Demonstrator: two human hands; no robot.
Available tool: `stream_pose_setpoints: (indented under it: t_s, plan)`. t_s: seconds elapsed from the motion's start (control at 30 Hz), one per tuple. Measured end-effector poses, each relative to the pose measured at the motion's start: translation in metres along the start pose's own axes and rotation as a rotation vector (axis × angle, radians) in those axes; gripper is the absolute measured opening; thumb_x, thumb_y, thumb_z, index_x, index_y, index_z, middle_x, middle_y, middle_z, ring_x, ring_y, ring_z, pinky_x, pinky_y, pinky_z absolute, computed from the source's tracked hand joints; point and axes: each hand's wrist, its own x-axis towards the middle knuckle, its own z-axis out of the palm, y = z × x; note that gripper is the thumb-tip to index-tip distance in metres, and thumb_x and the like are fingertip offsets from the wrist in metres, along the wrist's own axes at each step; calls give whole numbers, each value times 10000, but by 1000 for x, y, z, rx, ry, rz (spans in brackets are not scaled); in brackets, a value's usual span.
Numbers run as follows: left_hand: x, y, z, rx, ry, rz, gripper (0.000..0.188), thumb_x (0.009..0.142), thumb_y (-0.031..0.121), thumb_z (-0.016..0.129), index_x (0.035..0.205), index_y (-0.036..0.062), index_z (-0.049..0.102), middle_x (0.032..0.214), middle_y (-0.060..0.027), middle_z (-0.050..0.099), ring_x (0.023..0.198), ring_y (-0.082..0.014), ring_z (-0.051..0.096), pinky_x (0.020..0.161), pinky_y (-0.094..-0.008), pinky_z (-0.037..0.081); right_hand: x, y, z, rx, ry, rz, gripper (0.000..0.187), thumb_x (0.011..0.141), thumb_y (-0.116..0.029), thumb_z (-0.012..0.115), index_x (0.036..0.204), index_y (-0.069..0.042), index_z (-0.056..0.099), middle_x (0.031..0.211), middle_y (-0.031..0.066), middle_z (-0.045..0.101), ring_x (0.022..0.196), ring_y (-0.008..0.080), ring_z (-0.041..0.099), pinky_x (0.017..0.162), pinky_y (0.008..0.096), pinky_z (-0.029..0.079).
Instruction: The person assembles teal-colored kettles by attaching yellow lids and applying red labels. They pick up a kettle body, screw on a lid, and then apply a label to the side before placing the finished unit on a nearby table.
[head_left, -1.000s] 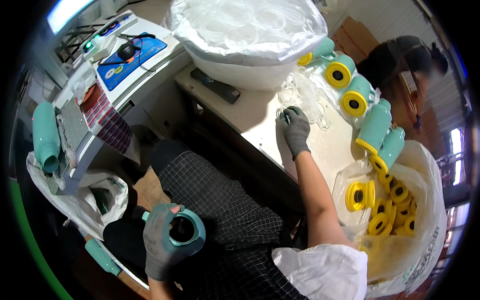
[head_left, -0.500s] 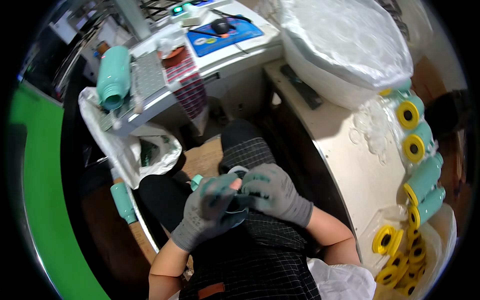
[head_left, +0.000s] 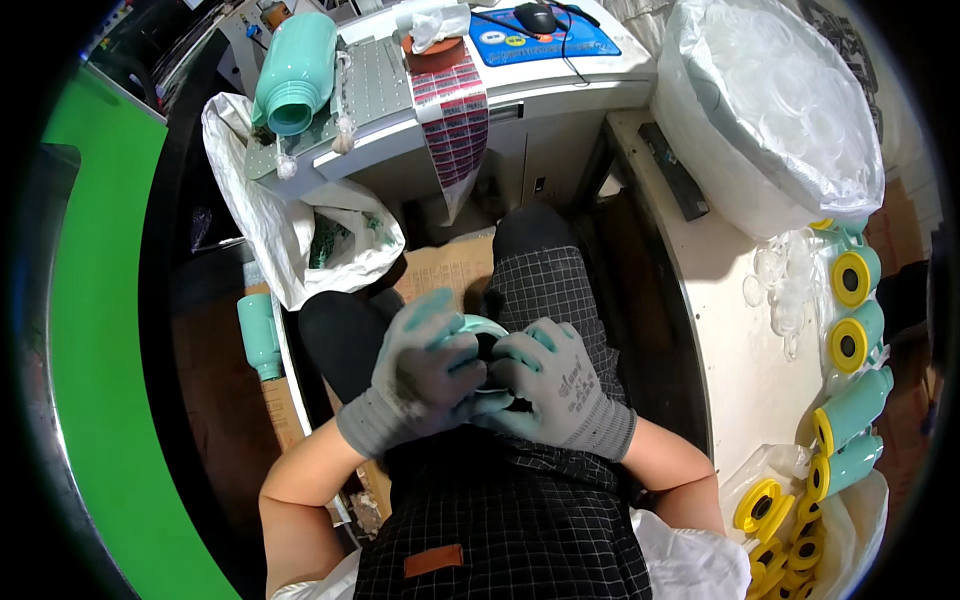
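My left hand (head_left: 420, 370) and my right hand (head_left: 555, 385), both in grey knitted gloves with teal-stained fingers, meet over my lap. Between them is a turquoise bottle (head_left: 484, 324), of which only a pale curved rim and a dark part inside it show. The left fingers bend over its near side, with the thumb side raised. From the right, the other hand's fingers curl in against the same rim. Most of the bottle is covered by the gloves, and I cannot tell which end faces up.
A larger turquoise bottle (head_left: 298, 75) lies on the perforated metal shelf, beside a hanging label strip (head_left: 455, 140). Below hangs a white sack (head_left: 260, 230). The right bench (head_left: 745, 370) holds a bag of clear rings (head_left: 770, 110), turquoise bottles with yellow ends (head_left: 855, 405) and yellow caps (head_left: 765, 508).
The view has shifted, so the surroundings sit differently. The left fingers have lifted and spread somewhat, and more of the bottle's rim shows between my hands.
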Motion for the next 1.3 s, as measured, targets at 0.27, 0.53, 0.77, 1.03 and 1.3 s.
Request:
stream_pose_setpoints:
  t_s: [0.27,0.53,0.77,1.03,1.3]
  plan:
    - [-11,18,-8,66,7,-134,415,699,494,881,865,141,738,1043,-44,671,1015,-327,593,895,-530,470,1,15,13,127,-30,-108,373,827,-410,808,1064,-141,704,1144,40,624,955,230,620,784,395,486]
    - [5,27,-24,288,-9,-190,435,798,288,836,1160,85,707,1037,-73,627,982,-321,598,890,-501,480,2,0,26,83,93,-94,411,754,-360,864,1033,-108,697,1097,72,624,894,258,611,744,413,495]
    - [45,24,-48,410,-232,-192,214,705,175,758,899,103,702,1037,-70,603,1044,-297,606,895,-494,494,5,-7,30,0,136,-106,335,779,-358,849,918,-76,732,1073,86,656,841,258,654,712,408,551]
    - [57,7,-47,228,-508,-153,175,711,170,771,841,98,679,934,-80,595,965,-290,645,803,-440,543,4,-5,22,35,101,-85,317,804,-380,839,839,-82,736,978,67,680,887,259,685,768,397,578]
    - [66,4,-33,-52,-348,-237,372,788,174,814,1123,72,691,1036,-114,688,1007,-298,700,803,-401,572,-8,1,21,7,189,-20,378,702,-413,900,766,-124,666,941,48,668,760,227,622,665,359,479]
